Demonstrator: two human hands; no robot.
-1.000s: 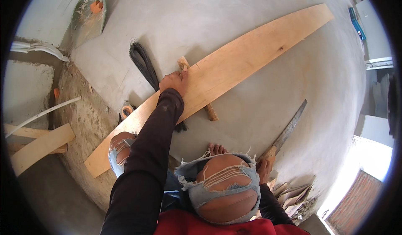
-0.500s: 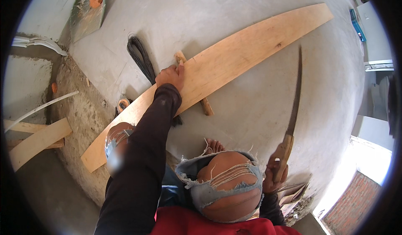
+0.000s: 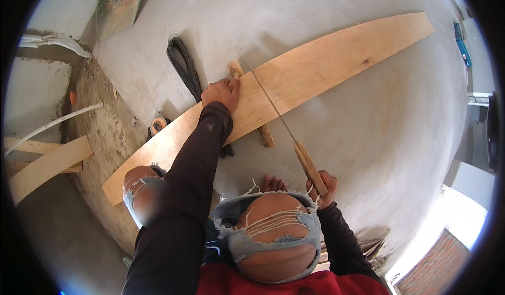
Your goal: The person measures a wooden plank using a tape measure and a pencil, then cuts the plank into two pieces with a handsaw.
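Observation:
A long, pale plywood board slants from my left knee up to the far right, and a short wood block props it from beneath. My left hand is closed over the board's far edge, pressing it beside the block's far end. With its fingers wrapped round the wooden handle, my right hand holds a handsaw. The thin blade crosses the board just right of my left hand, its tip past the far edge. Whether the teeth have cut in, I cannot tell.
Beyond the board lies a bundle of dark wire, with an orange tape roll nearer me. Plywood offcuts and a white pipe are at left. A blue tool rests at far right. My knees flank the near side.
My right hand has swung the handsaw leftward from beside the board, and its blade now lies across the wood. My left hand has kept its hold on the board.

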